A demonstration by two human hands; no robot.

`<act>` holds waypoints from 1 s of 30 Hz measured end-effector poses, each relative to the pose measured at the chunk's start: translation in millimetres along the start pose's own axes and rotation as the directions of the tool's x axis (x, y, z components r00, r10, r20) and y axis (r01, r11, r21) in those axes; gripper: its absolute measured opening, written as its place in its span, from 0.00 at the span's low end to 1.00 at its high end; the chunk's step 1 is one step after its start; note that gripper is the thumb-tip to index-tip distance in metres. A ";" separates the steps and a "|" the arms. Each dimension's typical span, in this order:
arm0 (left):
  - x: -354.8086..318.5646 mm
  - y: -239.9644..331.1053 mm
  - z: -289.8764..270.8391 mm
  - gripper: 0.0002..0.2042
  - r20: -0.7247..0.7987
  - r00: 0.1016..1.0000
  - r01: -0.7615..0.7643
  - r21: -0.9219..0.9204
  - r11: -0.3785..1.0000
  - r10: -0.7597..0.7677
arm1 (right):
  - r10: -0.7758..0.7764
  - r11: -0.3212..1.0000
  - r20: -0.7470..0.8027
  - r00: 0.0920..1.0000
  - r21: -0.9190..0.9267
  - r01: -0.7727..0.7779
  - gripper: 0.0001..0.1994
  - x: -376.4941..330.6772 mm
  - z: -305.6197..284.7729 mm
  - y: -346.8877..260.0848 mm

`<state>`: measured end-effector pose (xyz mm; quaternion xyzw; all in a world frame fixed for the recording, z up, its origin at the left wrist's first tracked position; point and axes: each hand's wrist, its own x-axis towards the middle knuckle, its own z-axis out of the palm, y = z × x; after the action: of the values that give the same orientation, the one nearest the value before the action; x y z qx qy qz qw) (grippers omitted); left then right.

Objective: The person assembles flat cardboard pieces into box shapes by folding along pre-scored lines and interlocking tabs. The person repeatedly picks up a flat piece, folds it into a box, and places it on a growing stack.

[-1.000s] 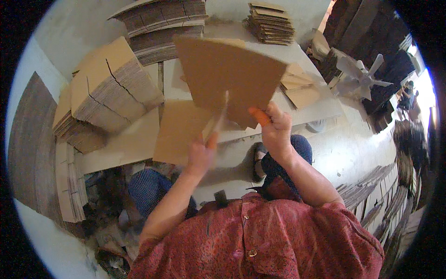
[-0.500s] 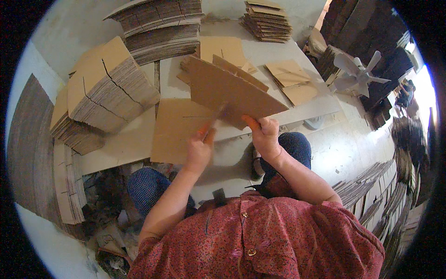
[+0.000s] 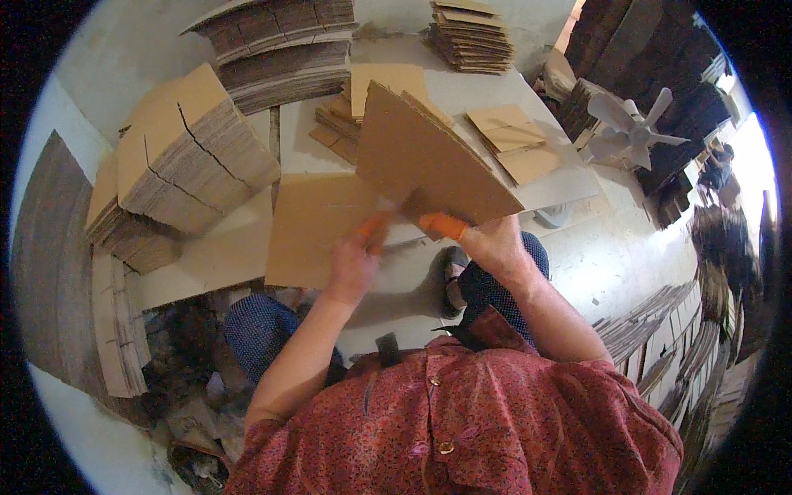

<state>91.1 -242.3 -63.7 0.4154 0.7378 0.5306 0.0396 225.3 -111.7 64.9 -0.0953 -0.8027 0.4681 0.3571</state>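
Note:
My right hand (image 3: 492,246) grips the lower edge of a brown cardboard sheet (image 3: 429,157), holding it tilted above the table. At least one more cardboard piece (image 3: 426,107) shows behind its upper edge. A small brown cardboard part (image 3: 422,203) sticks out below the sheet by the right fingers. Orange coverings wrap fingers on both hands. My left hand (image 3: 358,257) is just left of the sheet's lower corner, its fingers smeared by motion, so its grip is unclear. Beneath and beyond it, a flat cardboard sheet (image 3: 309,227) lies on the table.
Slotted cardboard stacks (image 3: 194,157) stand at the left of the white table (image 3: 223,260), with curved stacks (image 3: 285,74) behind. Smaller pieces (image 3: 516,140) lie at the right, another pile (image 3: 470,37) at the far edge. A white fan (image 3: 634,132) stands beyond the right edge.
The held cardboard has swung to a steeper tilt, its top moving right. My right hand has turned and shifted slightly right and down. My left hand stays near the same place, still blurred.

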 end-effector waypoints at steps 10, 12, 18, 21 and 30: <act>2.7 30.3 -4.7 0.14 0.036 0.996 0.084 -0.039 0.996 -0.083 | -0.020 0.991 0.024 1.000 -0.132 0.023 0.07 4.6 -7.9 -4.3; 2.4 25.2 -1.7 0.13 0.060 0.993 0.097 0.003 0.995 -0.097 | 0.003 1.000 -0.019 1.000 -0.029 -0.004 0.07 9.9 -7.1 -12.5; 3.7 -2.8 11.7 0.11 -0.018 0.998 -0.058 -0.043 0.997 0.057 | 0.024 0.980 0.069 0.997 -0.200 -0.009 0.09 9.2 -11.2 -3.4; 2.7 -1.6 13.3 0.12 0.014 1.000 0.010 -0.031 0.999 -0.010 | 0.144 0.985 0.012 0.990 -0.096 -0.142 0.08 13.6 -11.3 -15.1; 0.8 31.7 13.6 0.16 0.066 0.994 0.091 -0.079 0.993 -0.086 | 0.008 0.980 0.057 0.998 -0.199 0.004 0.08 5.5 -8.7 8.6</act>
<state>115.5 -228.7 -43.5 0.3969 0.7316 0.5446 0.1031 225.5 -98.4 63.2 -0.1178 -0.8554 0.3884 0.3219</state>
